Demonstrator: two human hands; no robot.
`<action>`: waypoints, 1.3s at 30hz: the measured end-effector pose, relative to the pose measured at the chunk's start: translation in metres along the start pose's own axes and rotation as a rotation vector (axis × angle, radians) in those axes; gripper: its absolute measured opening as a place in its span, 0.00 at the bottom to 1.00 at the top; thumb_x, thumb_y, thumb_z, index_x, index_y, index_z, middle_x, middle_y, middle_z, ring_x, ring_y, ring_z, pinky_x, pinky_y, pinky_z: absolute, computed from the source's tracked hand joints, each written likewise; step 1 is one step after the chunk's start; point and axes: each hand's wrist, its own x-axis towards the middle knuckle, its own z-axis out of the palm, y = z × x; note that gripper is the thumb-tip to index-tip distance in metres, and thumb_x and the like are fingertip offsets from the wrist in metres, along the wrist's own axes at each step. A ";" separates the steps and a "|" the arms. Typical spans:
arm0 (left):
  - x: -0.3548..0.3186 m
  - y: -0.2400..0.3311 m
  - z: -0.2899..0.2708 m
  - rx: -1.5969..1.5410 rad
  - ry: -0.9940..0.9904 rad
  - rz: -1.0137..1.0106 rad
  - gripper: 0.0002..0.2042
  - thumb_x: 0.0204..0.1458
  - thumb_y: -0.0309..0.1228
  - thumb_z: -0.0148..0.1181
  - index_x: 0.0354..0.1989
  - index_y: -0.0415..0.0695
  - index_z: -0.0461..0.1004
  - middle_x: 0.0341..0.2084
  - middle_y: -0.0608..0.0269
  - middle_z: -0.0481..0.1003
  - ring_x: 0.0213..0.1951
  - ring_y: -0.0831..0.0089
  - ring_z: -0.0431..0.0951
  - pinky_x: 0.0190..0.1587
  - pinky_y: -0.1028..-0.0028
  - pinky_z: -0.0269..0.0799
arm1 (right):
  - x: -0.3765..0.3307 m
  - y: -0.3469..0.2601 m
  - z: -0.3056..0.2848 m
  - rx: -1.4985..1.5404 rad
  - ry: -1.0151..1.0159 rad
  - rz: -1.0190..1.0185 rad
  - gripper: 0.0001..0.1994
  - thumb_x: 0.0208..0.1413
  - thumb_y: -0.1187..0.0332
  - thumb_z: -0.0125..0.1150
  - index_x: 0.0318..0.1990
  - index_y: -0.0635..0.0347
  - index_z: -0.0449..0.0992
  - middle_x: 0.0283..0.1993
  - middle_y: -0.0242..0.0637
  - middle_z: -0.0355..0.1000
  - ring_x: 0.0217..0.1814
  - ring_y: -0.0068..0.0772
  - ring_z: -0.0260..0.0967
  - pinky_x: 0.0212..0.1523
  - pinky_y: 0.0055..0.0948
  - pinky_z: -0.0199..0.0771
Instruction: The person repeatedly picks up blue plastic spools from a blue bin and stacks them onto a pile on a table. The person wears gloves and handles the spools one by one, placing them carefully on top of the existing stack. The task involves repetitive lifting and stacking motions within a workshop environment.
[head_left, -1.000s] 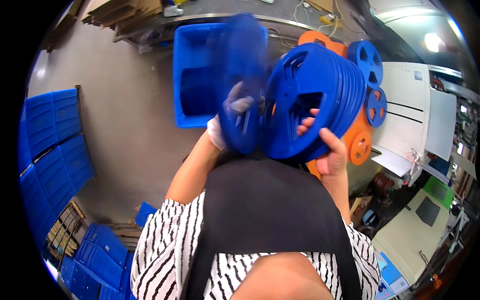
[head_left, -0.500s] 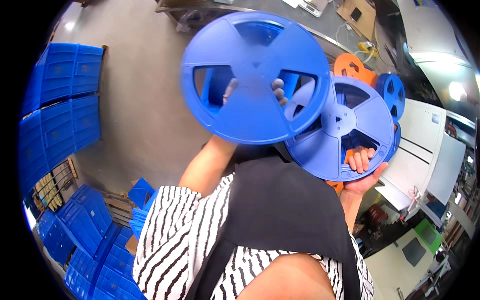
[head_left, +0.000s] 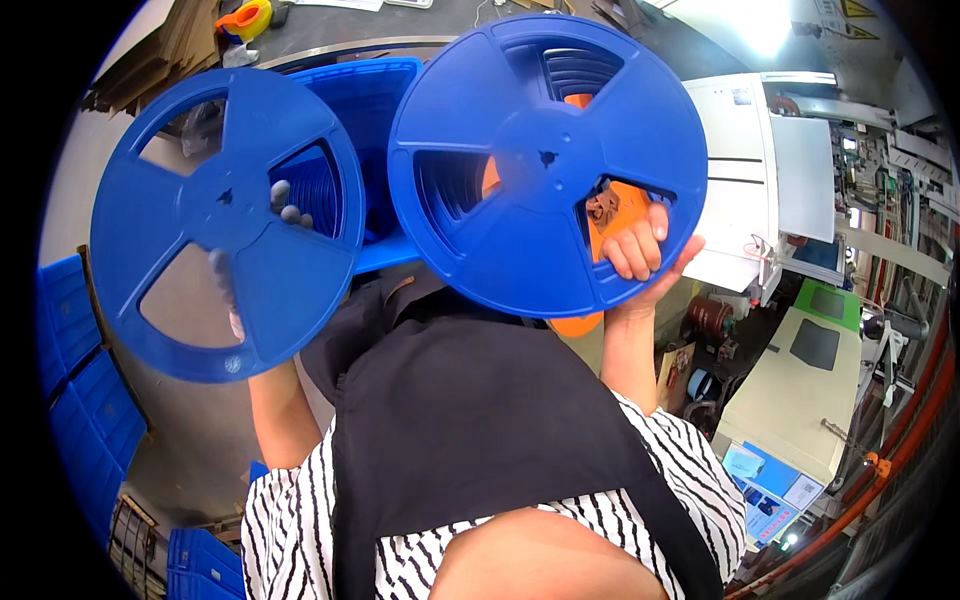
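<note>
Two large blue plastic reels with spoked openings are held up side by side. The left reel [head_left: 200,195] tilts slightly; my left hand [head_left: 285,203] grips it from behind, its grey-covered fingertips showing through two openings. My right hand [head_left: 637,247] clasps the right reel [head_left: 520,150] near its lower right rim, fingers curled through an opening and thumb at the outer edge. Edges of more blue discs show through the right reel's openings, but I cannot tell whether they are held with it. Most of my left palm is hidden behind the left reel.
Between the reels stands a blue plastic bin [head_left: 375,85]. Orange reels [head_left: 622,205] show behind the right reel. A dark worktable [head_left: 340,25] lies beyond, with a yellow-orange tape dispenser [head_left: 245,20]. White machine panels [head_left: 725,130] stand right, stacked blue crates [head_left: 105,400] left.
My view has swung to the right. The left reel has moved left and down, apart from the right reel it partly covered. The blue bin now shows between them. Both hands keep hold.
</note>
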 end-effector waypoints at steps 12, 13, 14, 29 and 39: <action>0.051 -0.115 0.019 0.792 0.378 -0.490 0.46 0.53 0.34 0.64 0.73 0.56 0.35 0.52 0.49 0.72 0.49 0.64 0.75 0.55 0.65 0.70 | 0.026 0.063 0.032 -0.426 0.159 0.193 0.30 0.57 0.36 0.51 0.42 0.59 0.68 0.20 0.28 0.59 0.20 0.22 0.57 0.24 0.24 0.58; 0.056 -0.125 0.032 0.853 0.302 -0.494 0.48 0.52 0.34 0.66 0.73 0.55 0.33 0.50 0.49 0.73 0.48 0.64 0.75 0.54 0.65 0.71 | 0.023 0.080 0.044 -0.561 0.296 0.206 0.25 0.58 0.44 0.57 0.43 0.61 0.68 0.24 0.32 0.65 0.23 0.26 0.62 0.27 0.25 0.64; 0.053 -0.142 0.023 0.799 0.364 -0.472 0.53 0.49 0.33 0.70 0.73 0.57 0.31 0.38 0.54 0.77 0.43 0.67 0.77 0.47 0.67 0.74 | 0.024 0.092 0.049 -0.625 0.262 0.259 0.22 0.58 0.50 0.60 0.44 0.62 0.69 0.28 0.36 0.69 0.27 0.30 0.67 0.31 0.28 0.68; 0.015 -0.069 0.013 -0.300 0.132 -0.123 0.31 0.57 0.49 0.53 0.65 0.45 0.58 0.57 0.51 0.67 0.61 0.56 0.67 0.68 0.54 0.57 | 0.008 0.028 -0.003 -0.267 0.557 0.152 0.19 0.59 0.50 0.59 0.44 0.58 0.70 0.25 0.26 0.57 0.26 0.22 0.53 0.30 0.24 0.57; 0.024 -0.055 0.024 -0.197 0.237 -0.085 0.35 0.43 0.52 0.69 0.53 0.40 0.63 0.48 0.55 0.69 0.58 0.58 0.67 0.67 0.61 0.57 | -0.011 -0.017 -0.008 -0.103 0.285 0.005 0.22 0.57 0.53 0.63 0.44 0.60 0.62 0.19 0.21 0.51 0.17 0.14 0.50 0.22 0.18 0.53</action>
